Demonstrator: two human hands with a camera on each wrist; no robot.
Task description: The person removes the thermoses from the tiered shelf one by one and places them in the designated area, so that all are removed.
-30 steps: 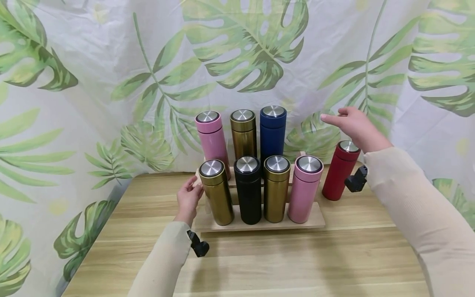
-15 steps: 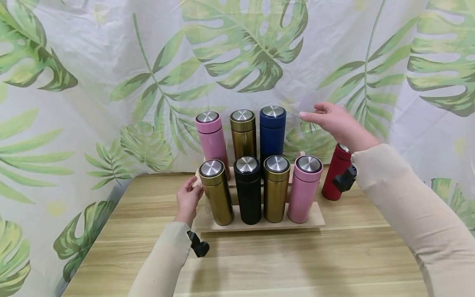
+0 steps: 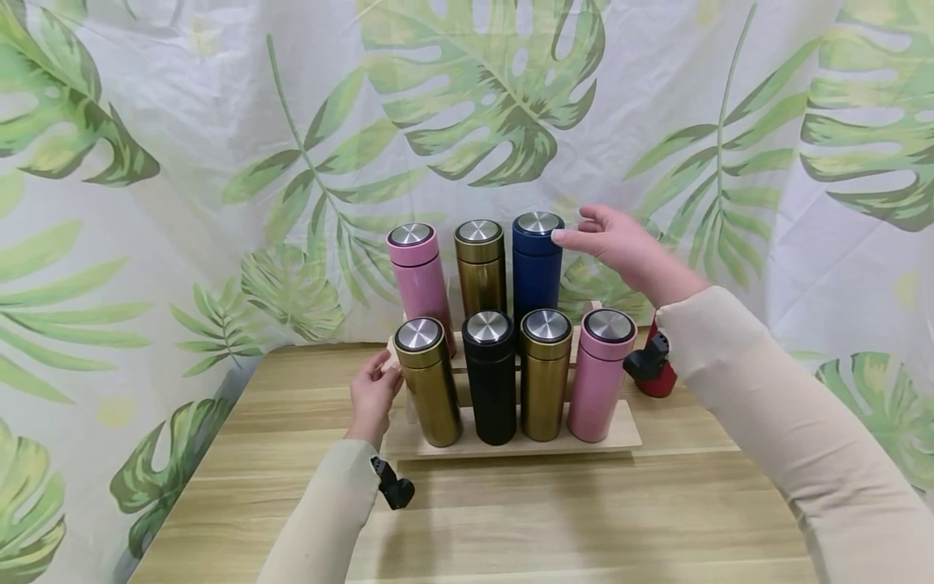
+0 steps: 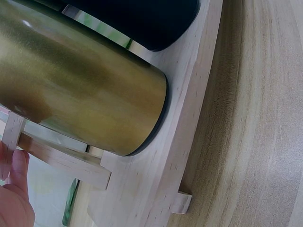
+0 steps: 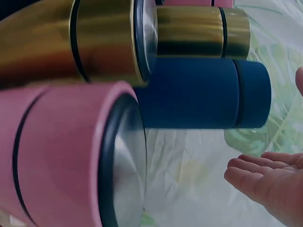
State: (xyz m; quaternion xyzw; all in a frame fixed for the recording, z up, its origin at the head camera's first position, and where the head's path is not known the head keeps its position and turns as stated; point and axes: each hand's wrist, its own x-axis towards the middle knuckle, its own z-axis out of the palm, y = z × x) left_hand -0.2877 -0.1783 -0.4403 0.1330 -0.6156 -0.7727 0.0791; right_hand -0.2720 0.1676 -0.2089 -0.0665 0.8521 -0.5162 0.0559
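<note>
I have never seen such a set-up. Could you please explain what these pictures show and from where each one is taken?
There is no machine working here, only a person's two bare hands. The wide picture is taken from the person's head; the two close ones, from each wrist.

On the table stands a wooden rack. Its upper step carries a back pink bottle, a back gold bottle and a blue bottle; below are two more gold, one black and one pink. A red bottle, mostly hidden, stands on the right.

The left hand grips the rack's side. The right hand, fingers extended beside the blue bottle, holds nothing.
</note>
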